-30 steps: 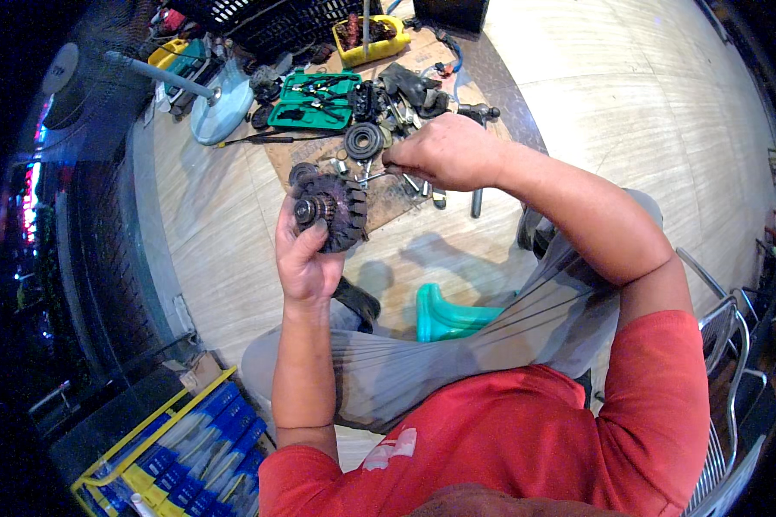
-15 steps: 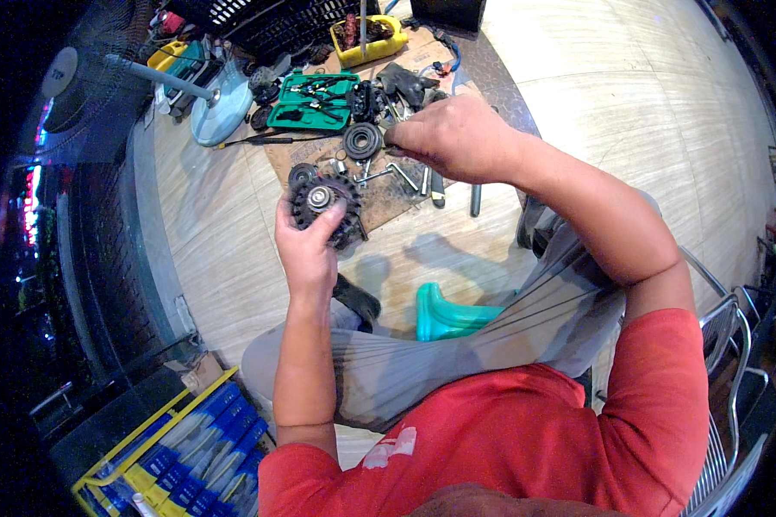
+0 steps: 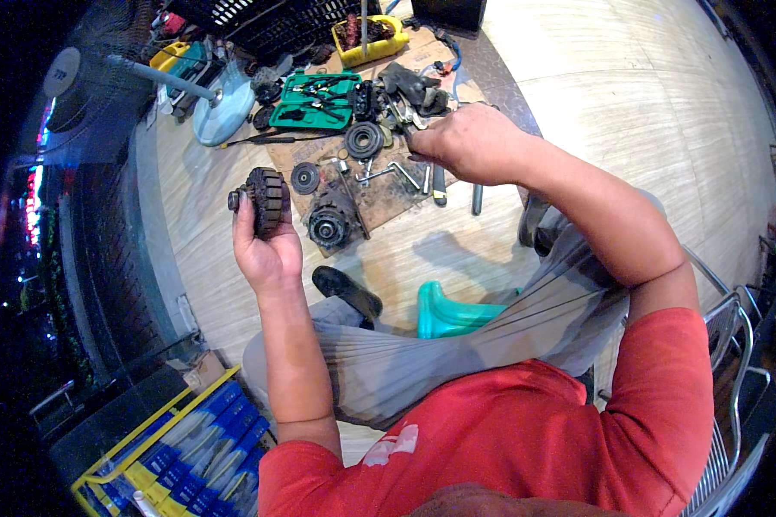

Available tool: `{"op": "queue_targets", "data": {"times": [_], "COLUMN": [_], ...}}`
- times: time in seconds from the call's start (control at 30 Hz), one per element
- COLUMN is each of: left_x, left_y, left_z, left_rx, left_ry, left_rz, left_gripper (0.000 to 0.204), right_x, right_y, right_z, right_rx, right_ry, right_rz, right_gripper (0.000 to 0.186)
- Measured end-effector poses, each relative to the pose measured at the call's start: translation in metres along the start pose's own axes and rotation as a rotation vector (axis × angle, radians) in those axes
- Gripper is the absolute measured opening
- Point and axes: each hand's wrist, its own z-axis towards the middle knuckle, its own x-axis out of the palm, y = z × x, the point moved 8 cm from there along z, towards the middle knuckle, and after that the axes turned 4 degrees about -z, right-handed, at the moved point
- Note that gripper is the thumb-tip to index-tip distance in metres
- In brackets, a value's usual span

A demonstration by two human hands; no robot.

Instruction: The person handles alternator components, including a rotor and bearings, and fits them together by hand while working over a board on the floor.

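My left hand (image 3: 269,257) holds up a dark, round rotor (image 3: 270,198) with blocky teeth round its rim and a short shaft end pointing left. Thumb and fingers are closed about it. Further right, my right hand (image 3: 472,145) is closed over the far tools; whatever its fingertips pinch is hidden. Between the hands, a greasy round metal housing (image 3: 329,226) rests on the cardboard (image 3: 379,200). Beyond it lie a small dark disc (image 3: 304,178) and a grooved black pulley (image 3: 364,140). An L-shaped wrench (image 3: 405,175) lies left of my right hand.
A green tool case (image 3: 315,101) lies open at the back, near a cut yellow container (image 3: 370,47) and a black crate (image 3: 276,21). A fan with a pale round base (image 3: 224,116) stands left. Near my legs is a turquoise plastic stool (image 3: 457,312).
My left hand has moved left and turned the rotor side-on, away from the housing, which now shows. My right hand has shifted slightly right and nearer.
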Motion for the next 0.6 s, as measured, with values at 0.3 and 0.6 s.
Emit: {"op": "queue_targets", "data": {"times": [0.3, 0.6], "left_x": [0.010, 0.001], "left_y": [-0.014, -0.007], "left_z": [-0.005, -0.011], "left_rx": [0.010, -0.003], "left_ry": [-0.009, 0.082], "left_rz": [-0.064, 0.035], "left_gripper": [0.029, 0.035], "right_x": [0.011, 0.041], "right_y": [-0.045, -0.077], "right_z": [0.006, 0.009], "right_rx": [0.152, 0.178], "right_ry": [0.081, 0.223], "right_rz": [-0.152, -0.247], "right_gripper": [0.008, 0.011]}}
